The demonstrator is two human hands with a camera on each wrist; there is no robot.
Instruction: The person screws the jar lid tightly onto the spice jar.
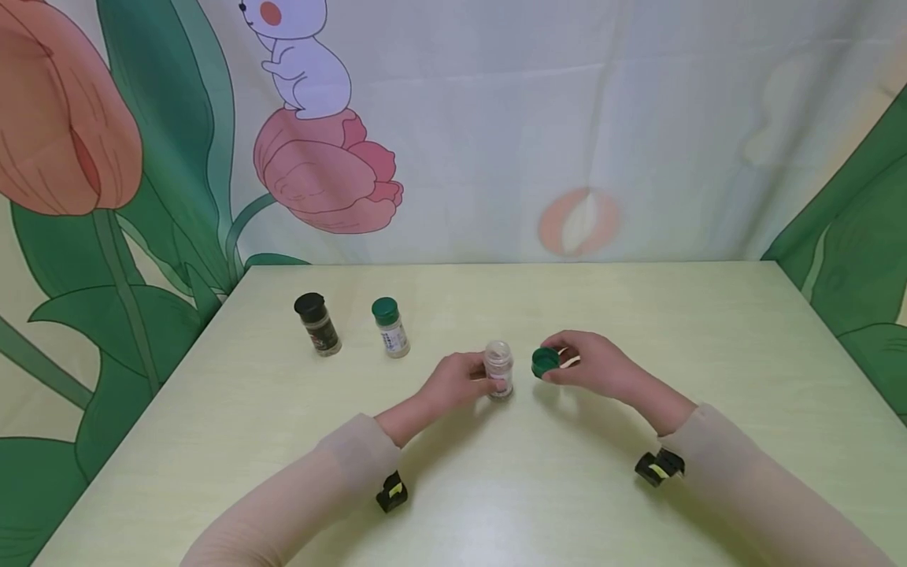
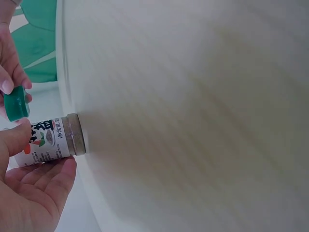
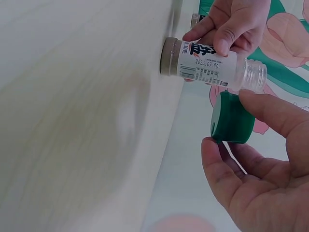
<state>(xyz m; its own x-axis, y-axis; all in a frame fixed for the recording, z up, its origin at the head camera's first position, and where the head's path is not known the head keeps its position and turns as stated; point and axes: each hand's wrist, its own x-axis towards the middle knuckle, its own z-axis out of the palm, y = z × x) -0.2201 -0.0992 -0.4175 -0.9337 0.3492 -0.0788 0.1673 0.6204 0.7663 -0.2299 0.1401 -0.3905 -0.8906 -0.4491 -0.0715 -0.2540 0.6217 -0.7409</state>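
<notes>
My left hand (image 1: pixel 457 384) grips a clear spice jar (image 1: pixel 499 368) around its body, the jar standing upright on the table. Its threaded neck (image 3: pixel 255 75) is bare, and a white printed label (image 2: pixel 48 140) wraps the middle, with greyish powder at the bottom. Just right of the jar, my right hand (image 1: pixel 594 364) pinches a green cap (image 1: pixel 545 363) between thumb and fingers. In the right wrist view the cap (image 3: pixel 232 117) is off the jar, close beside its neck.
A black-capped spice jar (image 1: pixel 318 324) and a green-capped spice jar (image 1: pixel 391 327) stand at the back left of the pale table (image 1: pixel 673 331). Behind the table's far edge hangs a printed cloth (image 1: pixel 460 157) with flowers and a white animal.
</notes>
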